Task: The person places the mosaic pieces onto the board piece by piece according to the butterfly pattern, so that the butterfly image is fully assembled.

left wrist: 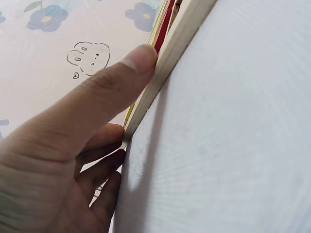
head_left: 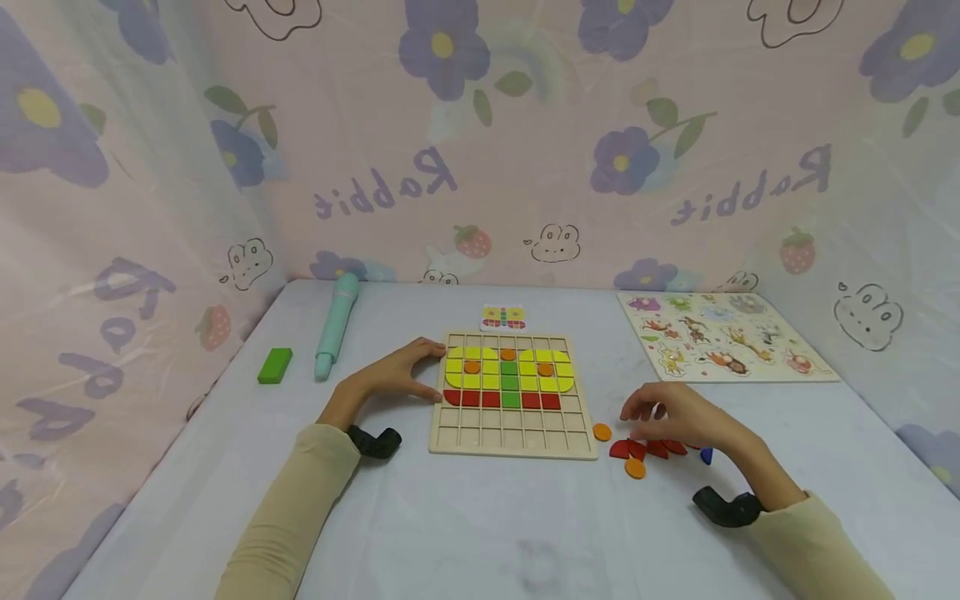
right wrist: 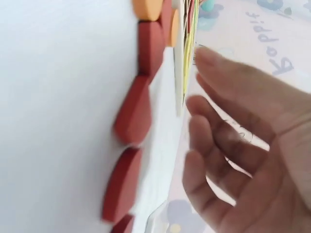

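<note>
A wooden grid board (head_left: 514,443) lies on the table, bearing yellow, green and red pieces and orange discs. My left hand (head_left: 399,373) rests against its left edge. In the left wrist view the thumb (left wrist: 141,59) touches that edge near a red piece. To the right of the board, my right hand (head_left: 678,414) hovers with loosely bent fingers over loose red pieces (head_left: 656,449) with curved edges. Nothing shows between its fingers in the right wrist view. Beside the red pieces are an orange disc (head_left: 635,469), another orange disc (head_left: 602,432) and a partly hidden blue piece (head_left: 707,456).
Behind the board lies a small pattern card (head_left: 503,318). At the left are a green block (head_left: 275,366) and a turquoise microphone-shaped stick (head_left: 337,327). An animal picture board (head_left: 727,337) lies at the back right. Printed curtains (head_left: 517,158) enclose the table's back and sides.
</note>
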The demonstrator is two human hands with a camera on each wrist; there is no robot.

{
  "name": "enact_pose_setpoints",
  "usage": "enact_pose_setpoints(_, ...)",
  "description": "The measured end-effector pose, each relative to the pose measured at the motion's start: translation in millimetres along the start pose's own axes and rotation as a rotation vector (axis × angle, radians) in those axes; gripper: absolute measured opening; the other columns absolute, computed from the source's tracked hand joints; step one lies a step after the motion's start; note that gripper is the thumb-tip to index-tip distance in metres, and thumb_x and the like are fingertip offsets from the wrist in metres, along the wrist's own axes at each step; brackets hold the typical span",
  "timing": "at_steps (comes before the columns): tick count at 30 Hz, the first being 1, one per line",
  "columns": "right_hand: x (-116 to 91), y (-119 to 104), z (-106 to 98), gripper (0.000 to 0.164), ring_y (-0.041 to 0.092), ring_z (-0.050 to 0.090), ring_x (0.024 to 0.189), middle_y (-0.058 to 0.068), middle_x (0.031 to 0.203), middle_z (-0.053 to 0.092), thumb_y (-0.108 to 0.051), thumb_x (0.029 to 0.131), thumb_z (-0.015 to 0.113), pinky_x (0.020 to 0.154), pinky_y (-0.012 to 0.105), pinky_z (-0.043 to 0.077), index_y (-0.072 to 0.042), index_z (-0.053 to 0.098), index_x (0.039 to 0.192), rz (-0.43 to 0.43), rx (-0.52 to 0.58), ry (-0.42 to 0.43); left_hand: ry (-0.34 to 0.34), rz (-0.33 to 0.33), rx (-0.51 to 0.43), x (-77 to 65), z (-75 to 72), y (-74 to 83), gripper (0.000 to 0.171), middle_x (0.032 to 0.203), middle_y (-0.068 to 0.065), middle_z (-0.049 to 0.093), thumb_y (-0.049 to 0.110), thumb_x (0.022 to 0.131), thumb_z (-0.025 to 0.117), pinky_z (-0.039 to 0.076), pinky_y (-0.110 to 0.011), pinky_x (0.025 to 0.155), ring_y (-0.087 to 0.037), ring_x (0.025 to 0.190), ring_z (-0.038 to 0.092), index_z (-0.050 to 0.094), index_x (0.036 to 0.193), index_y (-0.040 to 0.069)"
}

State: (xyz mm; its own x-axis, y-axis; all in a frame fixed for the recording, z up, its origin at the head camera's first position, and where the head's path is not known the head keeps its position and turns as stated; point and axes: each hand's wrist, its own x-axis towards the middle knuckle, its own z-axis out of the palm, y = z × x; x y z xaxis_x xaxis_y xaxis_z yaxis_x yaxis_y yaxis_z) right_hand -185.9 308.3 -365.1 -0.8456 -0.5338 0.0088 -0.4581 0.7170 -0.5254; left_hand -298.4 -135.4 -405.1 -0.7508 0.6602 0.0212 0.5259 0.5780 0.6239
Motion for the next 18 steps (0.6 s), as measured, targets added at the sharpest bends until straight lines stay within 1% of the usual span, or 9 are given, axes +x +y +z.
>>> enact_pose_setpoints(4,-7.8,3.9,0.7,0.022,0.013,0.055,0.082,-0.005,0.093,0.063,-0.019,0.08,0.073,0.07,0.025,0.049,-0.016,0.066,0.101,0.0,0.058,-0.093,0.001,0.002,0.0,0.5,0.6,-1.0,0.081,0.14,-0.008,0.04,0.036,0.071,0.08,0.021,-0.043,0.113,-0.025,0.134,0.03,0.044,0.137,0.006)
enact_pose_setpoints(7,-8.8,6.0,2.6,0.026,0.016,0.054,0.081,-0.002,0.094,0.061,-0.02,0.079,0.074,0.068,0.025,0.05,-0.015,0.065,0.103,-0.008,0.09,-0.14,0.0,0.005,-0.002,0.5,0.7,-1.4,0.081,0.14,-0.008,0.04,0.036,0.072,0.08,0.02,-0.043,0.113,-0.025,0.134,0.03,0.044,0.137,0.006)
enact_pose_setpoints(10,-7.2,6.7,6.1,0.029,0.017,0.054,0.08,-0.002,0.093,0.06,-0.023,0.078,0.076,0.068,0.025,0.05,-0.014,0.063,0.102,-0.01,0.105,-0.158,0.001,0.008,-0.001,0.3,0.3,-1.2,0.081,0.14,-0.008,0.04,0.037,0.072,0.079,0.02,-0.044,0.113,-0.025,0.134,0.03,0.044,0.137,0.006)
enact_pose_setpoints(13,-5.3,6.0,8.7,0.031,0.016,0.053,0.079,-0.002,0.089,0.059,-0.027,0.077,0.077,0.068,0.023,0.049,-0.013,0.061,0.1,0.019,0.112,-0.164,0.002,0.005,0.0,0.9,0.3,-1.9,0.081,0.141,-0.007,0.039,0.038,0.072,0.079,0.02,-0.044,0.113,-0.025,0.134,0.03,0.043,0.137,0.006)
enact_pose_setpoints(16,-3.9,4.4,9.4,0.029,0.016,0.053,0.078,-0.001,0.085,0.057,-0.026,0.077,0.076,0.066,0.022,0.048,-0.013,0.06,0.098,0.046,0.116,-0.164,-0.001,0.005,0.002,1.4,0.3,-2.4,0.081,0.141,-0.007,0.039,0.037,0.071,0.08,0.02,-0.043,0.113,-0.024,0.134,0.03,0.043,0.138,0.006)
enact_pose_setpoints(18,-3.6,3.2,8.9,0.027,0.016,0.052,0.077,-0.001,0.084,0.057,-0.024,0.078,0.075,0.065,0.022,0.047,-0.011,0.061,0.097,0.045,0.122,-0.163,-0.004,0.007,0.003,1.3,0.0,-2.0,0.081,0.14,-0.007,0.04,0.037,0.072,0.08,0.021,-0.043,0.113,-0.024,0.134,0.031,0.043,0.137,0.006)
